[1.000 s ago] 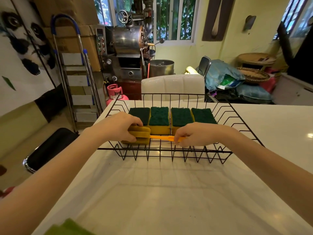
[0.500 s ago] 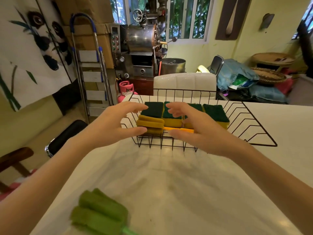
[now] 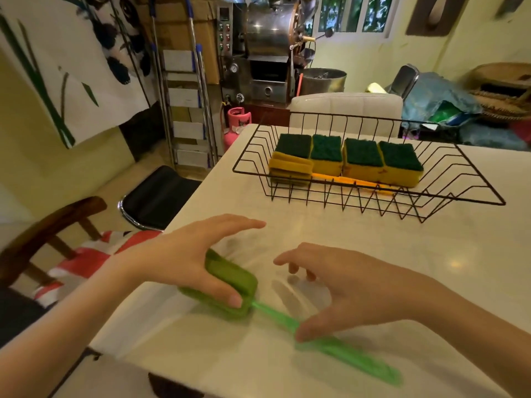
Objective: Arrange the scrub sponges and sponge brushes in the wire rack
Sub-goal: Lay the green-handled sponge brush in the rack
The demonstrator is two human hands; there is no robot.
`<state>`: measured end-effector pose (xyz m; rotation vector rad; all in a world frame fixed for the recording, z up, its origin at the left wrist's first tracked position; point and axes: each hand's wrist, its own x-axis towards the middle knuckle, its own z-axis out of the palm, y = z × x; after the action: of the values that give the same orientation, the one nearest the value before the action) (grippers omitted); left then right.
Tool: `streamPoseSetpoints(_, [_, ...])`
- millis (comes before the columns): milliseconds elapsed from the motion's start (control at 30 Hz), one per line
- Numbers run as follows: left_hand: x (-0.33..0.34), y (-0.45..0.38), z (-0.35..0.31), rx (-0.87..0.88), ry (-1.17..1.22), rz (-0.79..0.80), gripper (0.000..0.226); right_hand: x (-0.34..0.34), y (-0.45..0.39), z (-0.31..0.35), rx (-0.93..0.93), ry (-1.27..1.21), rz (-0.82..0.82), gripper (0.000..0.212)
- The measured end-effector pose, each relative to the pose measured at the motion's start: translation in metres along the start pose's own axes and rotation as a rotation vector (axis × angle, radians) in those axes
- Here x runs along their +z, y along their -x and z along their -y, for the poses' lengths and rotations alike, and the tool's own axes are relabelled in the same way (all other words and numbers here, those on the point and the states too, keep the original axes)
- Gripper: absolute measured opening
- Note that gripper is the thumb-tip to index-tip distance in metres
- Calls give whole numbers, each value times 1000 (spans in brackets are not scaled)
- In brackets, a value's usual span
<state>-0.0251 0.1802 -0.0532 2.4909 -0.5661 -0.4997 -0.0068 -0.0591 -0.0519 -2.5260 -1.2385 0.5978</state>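
The black wire rack (image 3: 370,193) stands on the white table (image 3: 402,254), far right of centre. Inside it, several yellow scrub sponges with green tops (image 3: 362,152) sit in a row, and an orange sponge brush (image 3: 290,168) lies along their front with its handle pointing right. A green sponge brush (image 3: 241,278) lies on the table near the front left edge, its handle running down to the right. My left hand (image 3: 184,254) covers its sponge head, thumb wrapped over the near end. My right hand (image 3: 353,285) hovers over the handle, fingers spread, thumb touching it.
The table's left edge runs close to the green brush. Beside it stand a black stool (image 3: 161,193) and a wooden chair with a red and white cloth (image 3: 86,254). A white chair back (image 3: 344,107) rises behind the rack, a pink gas cylinder (image 3: 238,122) to its left.
Both hands let go of the orange sponge brush in the rack and came back to the near table. The left hand now covers the green brush head, the right is at its handle.
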Motion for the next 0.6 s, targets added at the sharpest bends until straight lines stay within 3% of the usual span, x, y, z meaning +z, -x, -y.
streamPoseSetpoints(333, [10, 9, 0, -14, 40, -17, 66, 10, 6, 7, 1, -147, 90, 31])
streamPoseSetpoints(600, [2, -17, -13, 33, 62, -91, 42, -1, 11, -8, 79, -147, 29, 23])
